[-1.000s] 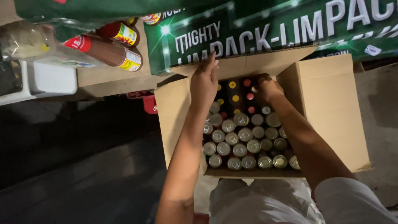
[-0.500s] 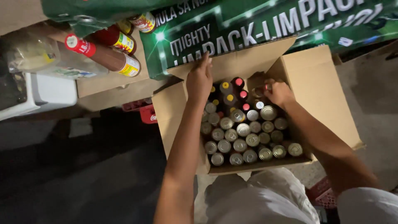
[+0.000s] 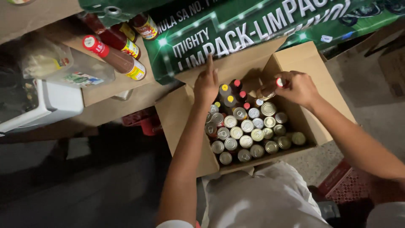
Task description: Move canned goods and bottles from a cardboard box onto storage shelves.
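Over the open brown cardboard box (image 3: 325, 105) of round metal cans (image 3: 247, 137), the right hand (image 3: 297, 88) has its fingers clamped on a small red-capped bottle (image 3: 274, 85), while the left hand (image 3: 206, 84), fingers apart, touches the box's far flap below the green banner (image 3: 253, 29).

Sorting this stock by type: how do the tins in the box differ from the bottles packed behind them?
The tins show flat, silvery or gold metal tops and fill the near rows; the bottles have small red or yellow caps on dark bodies and fill the far rows. The right hand grips a red-capped bottle; the left hand rests by the bottles. No tin is being handled. Both stand upright in the cardboard box.
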